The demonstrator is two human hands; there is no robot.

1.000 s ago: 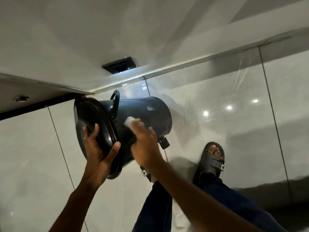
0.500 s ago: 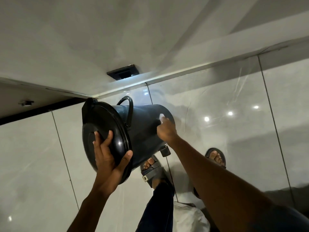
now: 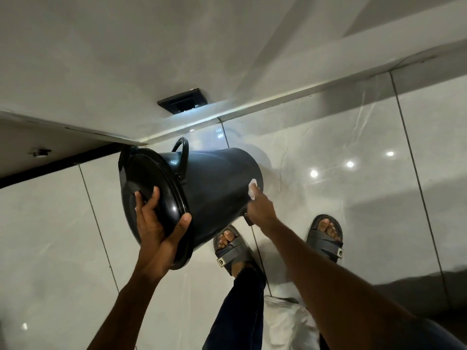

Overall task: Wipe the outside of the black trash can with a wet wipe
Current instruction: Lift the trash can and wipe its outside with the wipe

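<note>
wet wipe [image 3: 253, 190] slid to trash can [image 3: 217, 188] base | right hand [image 3: 260, 209] grip pinching it | left hand [image 3: 158, 227] grip clasping lid [image 3: 149, 195]

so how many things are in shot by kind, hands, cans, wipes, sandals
bare hands: 2, left and right
black plastic trash can: 1
white wet wipe: 1
dark strapped sandals: 2
total: 6

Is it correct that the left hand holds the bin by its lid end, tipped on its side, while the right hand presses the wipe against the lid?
Not quite. In the head view the right hand presses the wipe against the bin's side wall near its base, not the lid. The left hand does hold the tipped bin by its lid end.
</note>
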